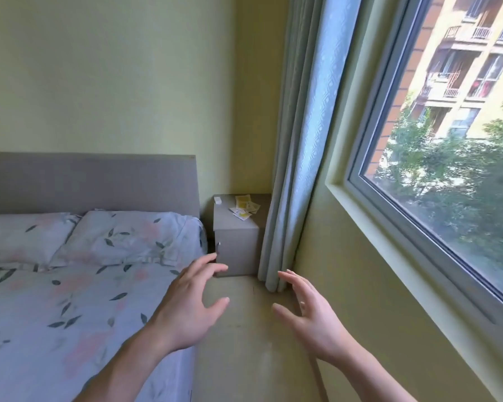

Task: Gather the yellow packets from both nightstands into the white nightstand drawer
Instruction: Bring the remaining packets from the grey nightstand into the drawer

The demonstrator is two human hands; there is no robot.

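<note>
Both my hands are up in front of me, holding nothing. Left hand (186, 309) at 7 o'clock of frame centre, back of the hand toward me, fingers spread and slightly curled, thumb out toward 3 o'clock. Right hand (311, 317) at 5 o'clock, palm turned toward the left one, fingers apart and loosely straight, thumb pointing to 9 o'clock. Clear gap between the two hands, floor (244, 343) showing through it

Yellow packets (244, 208): small loose pile on top of the grey nightstand (238, 248), roughly at 12 o'clock from my hands and well apart from them. Some overlap each other; exact count too small to tell. A small white box (217, 201) sits on the same top at 9 o'clock of the pile, near the left edge

Nightstand stands in the corner, front closed, with a small knob (219, 244) on its left edge. Bed (79, 300) with floral sheet just beside it at 9 o'clock, two pillows (122, 239) against the grey headboard (90, 181). Curtain (291, 169) hangs just beside the nightstand at 3 o'clock, reaching the floor. Window (436, 146) further right; my left fingertips overlap the nightstand's lower left corner in view, but whether they touch it I cannot tell
</note>
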